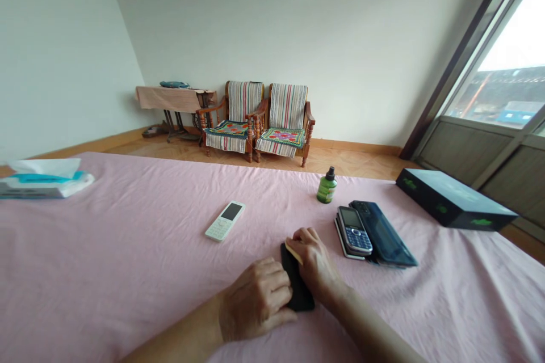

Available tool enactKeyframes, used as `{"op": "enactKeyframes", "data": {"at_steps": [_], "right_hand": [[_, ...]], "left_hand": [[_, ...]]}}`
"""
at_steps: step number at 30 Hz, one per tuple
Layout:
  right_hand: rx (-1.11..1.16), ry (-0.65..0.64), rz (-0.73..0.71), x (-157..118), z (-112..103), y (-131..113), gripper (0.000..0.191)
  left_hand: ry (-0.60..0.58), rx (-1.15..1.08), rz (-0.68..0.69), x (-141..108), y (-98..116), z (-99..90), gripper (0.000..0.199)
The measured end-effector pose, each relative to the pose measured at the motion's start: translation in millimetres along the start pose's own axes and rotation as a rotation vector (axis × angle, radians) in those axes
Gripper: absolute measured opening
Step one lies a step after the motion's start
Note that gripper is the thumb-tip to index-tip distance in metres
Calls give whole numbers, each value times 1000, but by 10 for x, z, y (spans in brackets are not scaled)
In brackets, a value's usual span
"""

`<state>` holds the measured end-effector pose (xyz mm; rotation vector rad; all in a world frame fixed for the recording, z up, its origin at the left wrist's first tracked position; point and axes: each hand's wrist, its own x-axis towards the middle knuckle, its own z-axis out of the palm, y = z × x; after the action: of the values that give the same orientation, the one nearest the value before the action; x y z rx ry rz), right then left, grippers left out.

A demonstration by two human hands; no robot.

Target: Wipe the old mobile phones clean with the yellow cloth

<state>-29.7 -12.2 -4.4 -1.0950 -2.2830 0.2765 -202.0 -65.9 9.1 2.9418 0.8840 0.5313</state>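
Observation:
A flat black object [301, 294], shaped like a phone, lies on the pink cloth between my hands. My left hand [259, 298] is closed on its left edge, fingers curled and holding it down. Bent fingers of my right hand [314, 264] press a thin pale yellow pad [293, 250] against its upper part; most of the pad is hidden under the hand. Left of them lies a white keypad phone [225, 221], face up. On the right, a dark blue keypad phone [356, 235] is stacked on another phone, touching a glossy blue smartphone [385, 235].
Behind the phones stands a green bottle [326, 187] with a black cap. A black box [455, 198] sits at the right edge of the pink-covered surface [140, 249], and a tissue pack [46, 181] at far left. Two wooden chairs [283, 108] stand beyond, by the wall.

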Motion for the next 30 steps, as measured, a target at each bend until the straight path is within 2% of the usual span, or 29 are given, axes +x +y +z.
{"op": "enactKeyframes", "data": {"at_steps": [9,13,19,25,30], "right_hand": [[91,-64,-28,-373,-35,-123,20],[66,-53,-22,-245,-13,-142,18],[-14,-49,-13,-14,62,-113,18],[-62,16,124,-69,22,36,26],[-49,-1,150,-239,-16,-28,25]], "left_hand": [[99,-28,25,-15,-21,80,29],[171,-18,47,-8,-35,114,32],[178,-9,25,-17,-25,139,33],[170,3,17,-37,-28,142,32],[174,-19,9,-25,-33,117,36]]}}
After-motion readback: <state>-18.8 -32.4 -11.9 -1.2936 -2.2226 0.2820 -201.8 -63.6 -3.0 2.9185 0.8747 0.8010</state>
